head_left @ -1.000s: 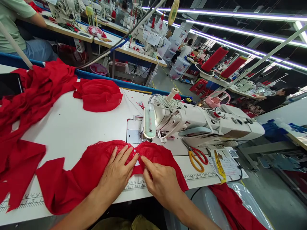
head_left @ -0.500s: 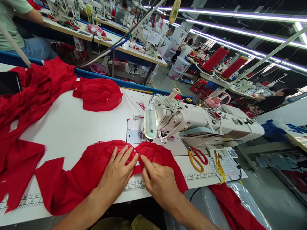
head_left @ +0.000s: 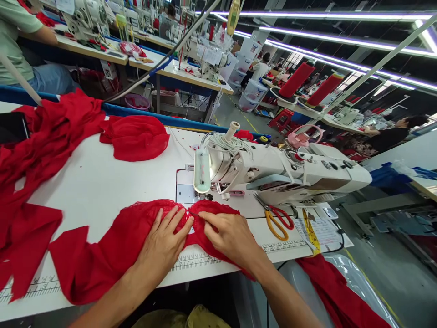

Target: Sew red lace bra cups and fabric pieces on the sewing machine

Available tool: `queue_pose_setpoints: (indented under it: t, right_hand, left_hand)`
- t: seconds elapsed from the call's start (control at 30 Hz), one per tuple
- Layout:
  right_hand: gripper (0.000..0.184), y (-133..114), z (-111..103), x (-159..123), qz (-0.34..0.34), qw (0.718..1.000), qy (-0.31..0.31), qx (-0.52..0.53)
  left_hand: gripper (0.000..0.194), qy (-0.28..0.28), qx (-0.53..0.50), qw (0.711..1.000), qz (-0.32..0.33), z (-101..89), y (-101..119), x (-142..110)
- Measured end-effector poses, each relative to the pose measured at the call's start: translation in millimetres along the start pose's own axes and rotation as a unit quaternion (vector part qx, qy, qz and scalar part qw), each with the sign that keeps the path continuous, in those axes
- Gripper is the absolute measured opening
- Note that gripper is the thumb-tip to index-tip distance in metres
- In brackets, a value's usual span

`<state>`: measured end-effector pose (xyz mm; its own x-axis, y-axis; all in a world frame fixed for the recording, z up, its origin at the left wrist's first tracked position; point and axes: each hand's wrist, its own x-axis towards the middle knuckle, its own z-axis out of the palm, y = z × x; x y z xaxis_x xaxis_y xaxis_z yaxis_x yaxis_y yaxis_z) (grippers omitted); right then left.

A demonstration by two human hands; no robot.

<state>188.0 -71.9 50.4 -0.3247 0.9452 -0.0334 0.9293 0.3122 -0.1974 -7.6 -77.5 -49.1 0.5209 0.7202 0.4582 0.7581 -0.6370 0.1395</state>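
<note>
A red lace-edged garment piece (head_left: 116,250), shaped like two joined cups, lies across the front of the sewing table. My left hand (head_left: 162,243) rests flat on its left cup, fingers stretched out toward the centre join. Over the right cup, my right hand (head_left: 228,234) pinches a thin dark pointed tool (head_left: 193,213), its tip at the join; most of the tool is hidden in the fingers. Just beyond the fabric stands a white sewing machine (head_left: 273,166), its needle area close to the join.
Orange-and-red-handled scissors (head_left: 276,221) lie right of the garment, near a yellow tape measure (head_left: 311,232) on paper. Heaped red fabric (head_left: 51,127) covers the table's left side, beside a phone (head_left: 13,127). A clear plastic bin (head_left: 297,287) stands below the front edge.
My right hand has turned flatter, and the tool now lies more sideways at the join. The right cup's outer fabric has shifted left. My left hand stays flat.
</note>
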Motion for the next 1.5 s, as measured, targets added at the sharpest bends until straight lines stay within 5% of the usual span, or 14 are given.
queue_pose_setpoints:
  t: [0.17,0.37,0.5,0.63,0.73,0.87,1.17,1.5]
  right_hand:
    - [0.036,15,-7,9,-0.021,0.999,-0.024,0.036]
    - [0.031,37,0,-22,-0.028,0.986,-0.034,0.16]
    - [0.021,34,6,-35,-0.028,0.982,0.009,0.187]
    - [0.014,17,23,-17,-0.07,0.971,0.117,0.194]
    - [0.021,10,37,4,-0.127,0.97,0.16,0.132]
    - [0.021,17,49,15,-0.172,0.971,0.146,0.079]
    - [0.057,31,53,1,-0.125,0.983,0.119,0.056]
    - [0.068,35,59,0,-0.109,0.986,0.12,0.034]
  left_hand:
    - [0.039,0.001,0.0,1.0,0.0,-1.9,-1,1]
    - [0.041,-0.011,0.002,1.0,-0.021,-3.1,0,-1]
    - [0.042,-0.019,-0.024,0.999,-0.025,-10.1,3,2]
    - [0.034,0.012,-0.117,0.99,-0.082,-22.1,6,12]
    - [0.029,0.034,-0.134,0.984,-0.108,-22.7,4,16]
    - [0.034,0.006,-0.033,0.996,-0.084,-12.2,-4,8]
    - [0.05,-0.028,-0.012,0.997,-0.069,-13.5,-14,-3]
    - [0.053,-0.038,0.006,0.998,-0.047,-15.1,-16,-1]
